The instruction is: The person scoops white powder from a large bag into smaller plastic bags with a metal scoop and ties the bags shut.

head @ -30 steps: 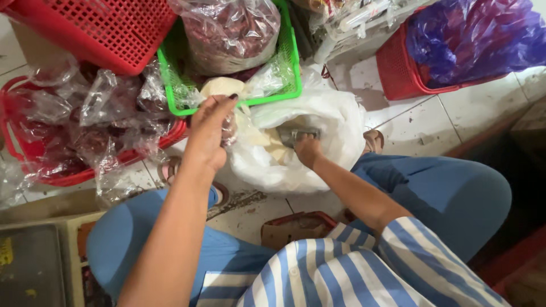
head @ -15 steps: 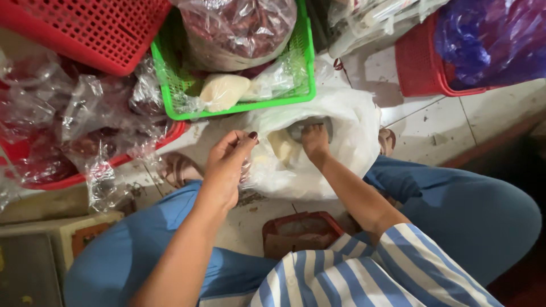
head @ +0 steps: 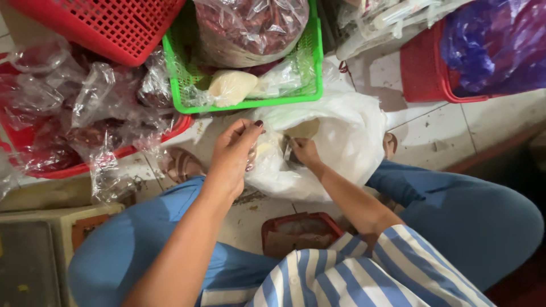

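A large white plastic sack [head: 347, 142] lies open on the tiled floor between my knees, with pale powdery stuff inside. My right hand [head: 305, 152] reaches into its mouth and grips what looks like a small metal scoop [head: 288, 149], partly hidden. My left hand [head: 234, 154] is at the sack's left edge, fingers pinched on a small clear plastic bag [head: 257, 152] that holds some pale contents. The two hands are close together, almost touching.
A green basket [head: 244, 105] behind the sack holds a big bag of dried red chillies [head: 250, 25] and small pale packets. Red baskets stand at top left [head: 108, 25] and right [head: 424, 74]. A red tray of clear bags [head: 74, 113] is at left, a scale [head: 34, 256] at bottom left.
My left hand has come down from near the green basket to the sack's mouth with the small bag. My right hand has stayed inside the sack.
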